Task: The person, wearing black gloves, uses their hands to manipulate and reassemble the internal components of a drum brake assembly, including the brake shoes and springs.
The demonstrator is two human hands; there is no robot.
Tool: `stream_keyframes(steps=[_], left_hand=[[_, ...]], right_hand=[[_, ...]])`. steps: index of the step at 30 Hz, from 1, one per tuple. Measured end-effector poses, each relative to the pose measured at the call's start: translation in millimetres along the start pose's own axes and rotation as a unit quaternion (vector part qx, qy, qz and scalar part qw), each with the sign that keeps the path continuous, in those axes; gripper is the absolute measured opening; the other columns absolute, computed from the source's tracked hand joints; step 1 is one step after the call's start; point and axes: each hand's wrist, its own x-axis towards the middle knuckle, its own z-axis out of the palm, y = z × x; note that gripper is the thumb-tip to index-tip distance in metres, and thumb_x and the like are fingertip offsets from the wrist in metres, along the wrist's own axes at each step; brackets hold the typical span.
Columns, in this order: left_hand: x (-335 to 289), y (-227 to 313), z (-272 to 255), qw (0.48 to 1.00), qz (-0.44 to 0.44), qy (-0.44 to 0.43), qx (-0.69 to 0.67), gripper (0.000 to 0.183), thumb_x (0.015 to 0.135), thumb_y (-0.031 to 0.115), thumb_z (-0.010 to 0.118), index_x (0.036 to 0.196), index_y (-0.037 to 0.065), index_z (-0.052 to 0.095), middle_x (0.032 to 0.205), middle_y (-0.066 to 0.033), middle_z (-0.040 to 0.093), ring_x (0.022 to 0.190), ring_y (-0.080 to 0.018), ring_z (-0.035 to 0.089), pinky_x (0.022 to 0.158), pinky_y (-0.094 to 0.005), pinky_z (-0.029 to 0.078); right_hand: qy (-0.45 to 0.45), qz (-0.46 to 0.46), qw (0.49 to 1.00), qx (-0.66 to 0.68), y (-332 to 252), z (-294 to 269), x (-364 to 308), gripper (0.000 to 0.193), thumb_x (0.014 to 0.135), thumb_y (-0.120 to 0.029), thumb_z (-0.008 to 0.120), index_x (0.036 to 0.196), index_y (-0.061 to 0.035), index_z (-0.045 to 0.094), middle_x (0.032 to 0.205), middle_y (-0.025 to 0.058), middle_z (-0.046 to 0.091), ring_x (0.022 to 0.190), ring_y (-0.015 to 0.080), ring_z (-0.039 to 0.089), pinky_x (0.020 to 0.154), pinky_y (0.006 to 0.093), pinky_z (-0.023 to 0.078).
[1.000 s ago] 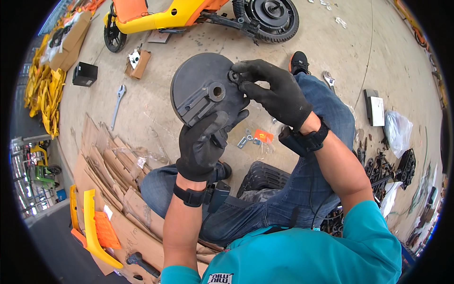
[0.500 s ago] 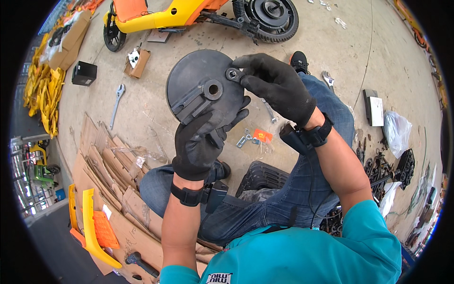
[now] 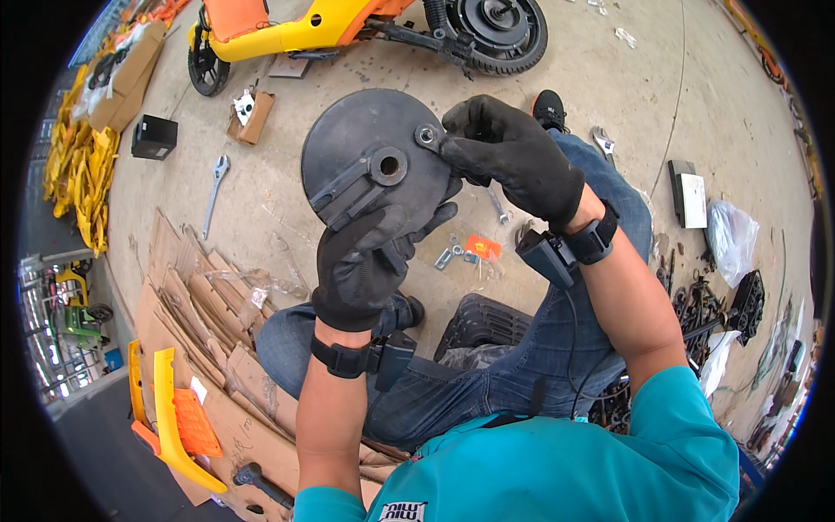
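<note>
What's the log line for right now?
left hand: gripping black disc by lower edge | right hand: beside disc's small round fitting, contact unclear | leftmost wrench: on floor

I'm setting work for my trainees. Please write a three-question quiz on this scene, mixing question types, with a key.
1. True or false: the right grip has its fingertips inside the central hole of the black disc.
2. Which lies on the floor to the left of the black disc: (a) hammer, (b) adjustable wrench, (c) saw?
3. Fill in: the scooter beyond the black disc has orange and ____ body panels.

Key: 1. False. 2. b. 3. Yellow.
</note>
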Motion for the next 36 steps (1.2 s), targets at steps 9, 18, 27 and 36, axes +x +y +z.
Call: stream_keyframes(steps=[9,18,27,36], left_hand=[[-8,-6,-18,0.921,0.107,0.060,0.369,0.025,0.093,-0.009,0.059,0.115,-0.001,0.068,0.109,-0.0146,0.069,0.097,-0.0254,0.069,0.082,-0.0373,0.058],[-13,0,-23,0.917,0.128,-0.016,0.377,0.032,0.093,-0.004,0.064,0.124,-0.001,0.064,0.113,-0.0136,0.069,0.094,-0.0216,0.069,0.074,-0.0312,0.056],[-2,-1,5,0.998,0.010,-0.007,0.065,0.045,0.099,-0.004,0.054,0.142,-0.007,0.043,0.143,-0.0243,0.050,0.124,-0.0411,0.059,0.079,-0.0254,0.061],[-9,0,-12,0.824,0.198,-0.027,0.530,0.035,0.089,-0.007,0.066,0.123,-0.004,0.064,0.118,-0.0168,0.068,0.100,-0.0256,0.070,0.072,-0.0315,0.059]], right_hand=[[-0.046,0.003,0.999,0.006,2,-8,2,0.025,0.095,-0.020,0.072,0.108,-0.0001,0.064,0.084,0.0007,0.061,0.072,0.0086,0.056,0.065,0.0249,0.048],[-0.035,-0.004,0.999,0.022,4,-7,4,0.026,0.091,-0.021,0.077,0.104,-0.0013,0.066,0.081,0.0014,0.064,0.068,0.0083,0.058,0.060,0.0245,0.047],[-0.041,-0.009,0.999,0.024,7,-7,5,0.033,0.093,-0.023,0.075,0.114,0.0009,0.066,0.088,0.0033,0.066,0.073,0.0090,0.060,0.064,0.0252,0.049],[-0.055,0.009,0.998,0.012,4,-6,3,0.030,0.095,-0.018,0.071,0.117,0.0007,0.063,0.093,0.0031,0.065,0.079,0.0095,0.060,0.069,0.0268,0.052]])
